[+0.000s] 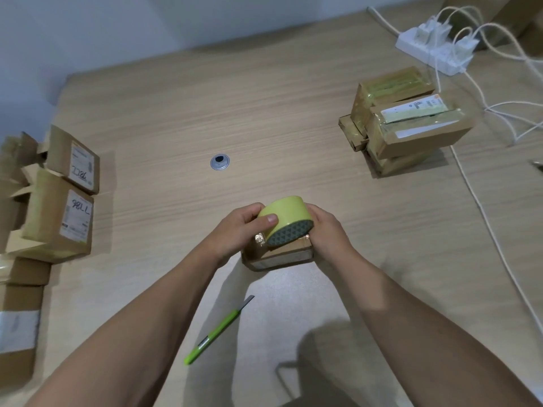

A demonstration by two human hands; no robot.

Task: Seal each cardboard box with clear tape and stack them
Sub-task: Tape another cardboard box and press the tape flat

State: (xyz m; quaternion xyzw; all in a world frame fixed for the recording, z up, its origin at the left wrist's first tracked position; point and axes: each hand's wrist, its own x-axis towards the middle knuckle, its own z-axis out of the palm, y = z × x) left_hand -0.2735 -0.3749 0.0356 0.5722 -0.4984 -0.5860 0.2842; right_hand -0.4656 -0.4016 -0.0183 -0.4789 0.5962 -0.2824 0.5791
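A yellow-green roll of tape (283, 217) is held just above a small cardboard box (279, 255) at the table's middle front. My left hand (238, 230) grips the roll from the left, thumb on its outer face. My right hand (327, 230) curls around the roll's right side and reaches down by the box's right edge. The box is mostly hidden under the roll and hands. A stack of taped boxes (408, 121) stands at the right back. Several untaped boxes (61, 207) lie along the left edge.
A green utility knife (219, 330) with its blade out lies on the wooden table (205, 113) in front of the box. A round cable grommet (220, 162) sits mid-table. A white power strip (435, 51) with cables trails down the right side.
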